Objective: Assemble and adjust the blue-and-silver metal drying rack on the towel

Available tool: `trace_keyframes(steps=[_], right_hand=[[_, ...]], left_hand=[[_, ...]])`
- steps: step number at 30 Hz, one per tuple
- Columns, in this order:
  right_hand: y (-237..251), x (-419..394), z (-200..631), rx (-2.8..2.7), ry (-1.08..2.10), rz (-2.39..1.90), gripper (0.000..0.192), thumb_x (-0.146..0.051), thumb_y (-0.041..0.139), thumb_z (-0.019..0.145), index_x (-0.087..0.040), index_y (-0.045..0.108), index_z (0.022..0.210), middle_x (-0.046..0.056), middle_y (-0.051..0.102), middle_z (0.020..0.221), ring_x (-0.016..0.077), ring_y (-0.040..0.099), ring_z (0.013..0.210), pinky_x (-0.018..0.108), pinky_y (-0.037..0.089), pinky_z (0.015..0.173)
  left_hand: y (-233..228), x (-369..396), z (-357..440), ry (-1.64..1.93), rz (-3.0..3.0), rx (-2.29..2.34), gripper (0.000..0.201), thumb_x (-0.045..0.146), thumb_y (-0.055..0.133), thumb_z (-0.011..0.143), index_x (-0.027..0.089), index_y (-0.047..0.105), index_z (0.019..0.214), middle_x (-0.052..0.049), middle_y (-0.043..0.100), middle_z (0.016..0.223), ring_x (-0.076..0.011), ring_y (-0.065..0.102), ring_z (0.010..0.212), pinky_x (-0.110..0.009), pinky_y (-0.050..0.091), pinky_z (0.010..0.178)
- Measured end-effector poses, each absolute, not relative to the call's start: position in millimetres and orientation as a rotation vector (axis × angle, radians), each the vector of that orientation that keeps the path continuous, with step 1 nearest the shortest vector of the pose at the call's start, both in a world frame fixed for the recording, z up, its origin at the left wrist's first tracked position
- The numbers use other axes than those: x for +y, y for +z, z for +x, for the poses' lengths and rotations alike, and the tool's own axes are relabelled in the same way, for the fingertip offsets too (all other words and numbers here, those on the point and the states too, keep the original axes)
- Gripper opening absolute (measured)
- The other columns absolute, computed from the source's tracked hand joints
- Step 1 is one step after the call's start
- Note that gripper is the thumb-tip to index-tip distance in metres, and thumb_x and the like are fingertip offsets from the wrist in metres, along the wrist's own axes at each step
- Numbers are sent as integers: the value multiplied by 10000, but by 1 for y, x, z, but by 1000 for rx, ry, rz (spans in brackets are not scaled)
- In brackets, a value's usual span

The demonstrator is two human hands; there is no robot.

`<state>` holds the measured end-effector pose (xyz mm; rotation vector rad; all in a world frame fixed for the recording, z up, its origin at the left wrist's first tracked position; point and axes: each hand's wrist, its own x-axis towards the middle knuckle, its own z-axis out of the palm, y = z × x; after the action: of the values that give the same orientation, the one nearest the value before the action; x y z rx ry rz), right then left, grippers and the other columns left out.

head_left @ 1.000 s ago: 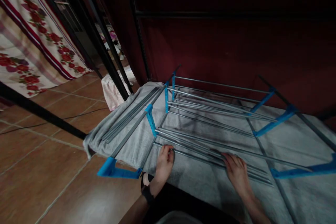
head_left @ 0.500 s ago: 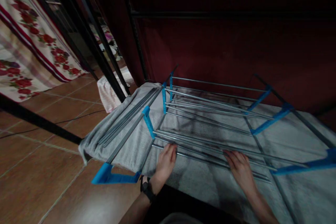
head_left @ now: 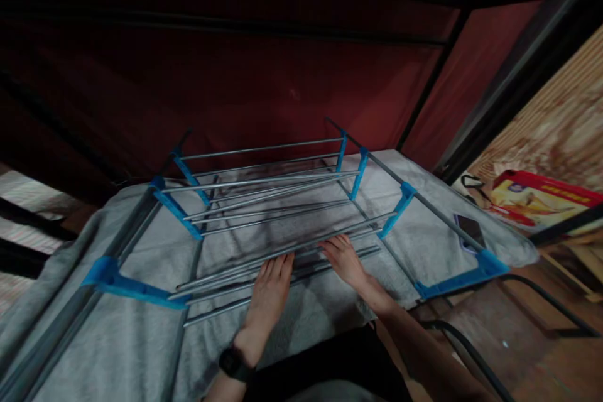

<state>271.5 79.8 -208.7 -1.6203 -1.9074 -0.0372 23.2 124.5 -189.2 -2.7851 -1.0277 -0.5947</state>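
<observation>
We record two hands in view, both ours. Left hand [head_left: 269, 286] lies flat, fingers extended and together, palm down on the near bundle of metal rods [head_left: 282, 257]; its grip is open and closes on nothing, and a dark watch [head_left: 234, 364] sits on the wrist. Right hand [head_left: 345, 259] rests just right of it, fingers spread lightly over the same rods; whether any finger curls under a rod we cannot tell. The rods belong to a rack frame [head_left: 264, 201] lying flat on a grey cloth [head_left: 141, 339] that covers the surface beneath. We count three groups of rods across the frame: near, under the hands; middle; and far. The exact rod count in the near group is unclear, since they overlap. Blue plastic connectors [head_left: 176, 210] are counted at eight visible: four along the left side rail, four along the right, the nearest of each being corner pieces. One dark phone [head_left: 468, 228] lies on the cloth at the right, just outside the right rail. One red and yellow package [head_left: 537, 198] sits further right, off the cloth. A dark red fabric wall [head_left: 282, 88] stands behind the far edge.
</observation>
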Motion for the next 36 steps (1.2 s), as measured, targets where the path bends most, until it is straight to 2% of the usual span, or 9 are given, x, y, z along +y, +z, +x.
trace_keyframes(steps=[4, 8, 12, 16, 18, 21, 24, 36], right_hand=[[-208, 78, 268, -1859, -67, -1585, 275, -177, 546, 967, -279, 692, 1176, 61, 687, 1042, 238, 598, 980, 445, 466, 956], [-221, 55, 280, -1642, -130, -1574, 347, -166, 465, 972, -281, 641, 1248, 79, 632, 1197, 241, 563, 1151, 451, 467, 1005], [-240, 24, 325, -1174, -213, -1708, 323, -213, 440, 947, -235, 611, 1219, 108, 602, 1214, 261, 540, 1193, 497, 437, 1043], [-246, 14, 381, -834, -195, -1820, 447, -307, 459, 892, -174, 531, 1313, 162, 572, 1278, 290, 530, 1217, 512, 421, 1053], [-244, 19, 398, -886, -66, -1827, 443, -346, 466, 880, -178, 549, 1282, 153, 603, 1263, 282, 563, 1181, 482, 442, 1026], [-240, 30, 407, -959, 65, -1818, 332, -391, 459, 892, -192, 598, 1119, 116, 675, 1081, 255, 622, 1005, 425, 491, 919], [-239, 36, 404, -939, 72, -1814, 263, -417, 452, 908, -210, 588, 999, 84, 681, 927, 230, 622, 860, 380, 502, 817], [-230, 35, 396, -914, 115, -1858, 303, -456, 464, 899, -204, 615, 976, 98, 707, 909, 247, 635, 845, 371, 502, 791]], left_hand=[[-191, 136, 28, -497, -2816, -1137, 529, 6, 417, 891, 170, 598, 1359, -126, 677, 1305, -268, 656, 1141, -451, 511, 1005], [-196, 142, 28, -521, -2857, -1196, 499, 7, 439, 896, 165, 627, 1331, -122, 699, 1273, -268, 672, 1115, -437, 524, 978], [-198, 143, 26, -564, -2871, -1182, 480, 4, 451, 897, 156, 644, 1309, -112, 706, 1267, -260, 676, 1099, -421, 521, 974], [-197, 142, 25, -597, -2867, -1150, 462, 34, 454, 919, 160, 629, 1328, -110, 712, 1244, -258, 668, 1092, -414, 515, 964], [-196, 142, 25, -620, -2856, -1138, 463, 35, 447, 923, 161, 624, 1333, -107, 708, 1250, -255, 662, 1100, -411, 507, 973], [-197, 143, 25, -647, -2840, -1128, 457, 37, 442, 923, 161, 630, 1321, -104, 709, 1243, -253, 663, 1085, -406, 507, 962], [-195, 145, 25, -688, -2827, -1112, 435, 53, 434, 934, 162, 643, 1299, -103, 718, 1209, -257, 668, 1056, -412, 511, 947], [-190, 147, 24, -747, -2845, -1100, 381, 136, 413, 965, 186, 666, 1245, -99, 732, 1107, -254, 671, 974, -403, 535, 865]])
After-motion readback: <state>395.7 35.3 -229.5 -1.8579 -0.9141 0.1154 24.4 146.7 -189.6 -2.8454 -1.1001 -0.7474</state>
